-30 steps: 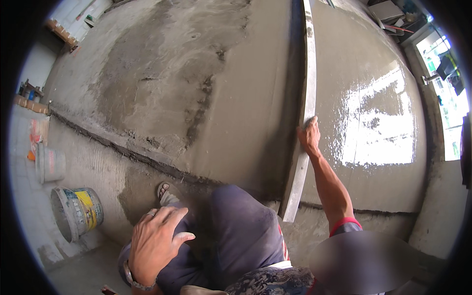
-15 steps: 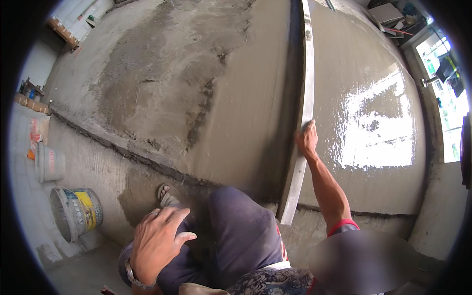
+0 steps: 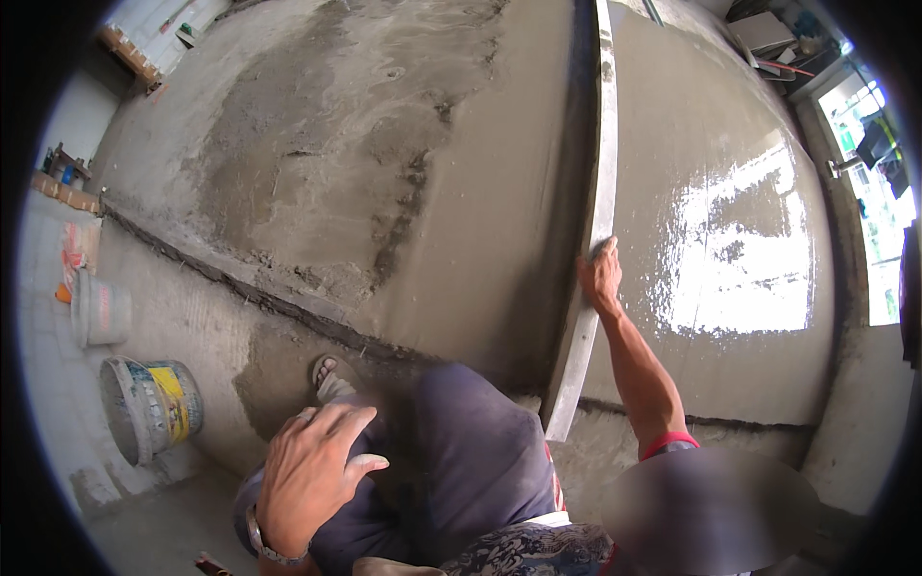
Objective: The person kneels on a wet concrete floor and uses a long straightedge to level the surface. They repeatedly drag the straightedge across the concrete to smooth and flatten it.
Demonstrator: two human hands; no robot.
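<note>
My right hand (image 3: 601, 276) grips a long, pale straightedge bar (image 3: 605, 144) about a third of the way up from its near end. The bar stands on edge across the wet, grey mortar floor (image 3: 490, 202), its near end overhanging the slab's broken front edge. My left hand (image 3: 312, 475), wearing a ring and a metal-banded wristwatch (image 3: 274, 547), holds nothing. It hovers at or rests on my left leg, I cannot tell which, with the thumb spread from the slightly bent fingers. My right knee (image 3: 475, 422) is bent beside the slab.
Rougher, lumpy mortar (image 3: 317, 173) lies left of the smoothed strip. Right of the bar, a wet, shiny surface (image 3: 711, 355) reflects the window (image 3: 869, 211). A mortar-stained bucket with a yellow label (image 3: 158, 408) and a grey bucket (image 3: 101, 307) sit on the lower floor at left.
</note>
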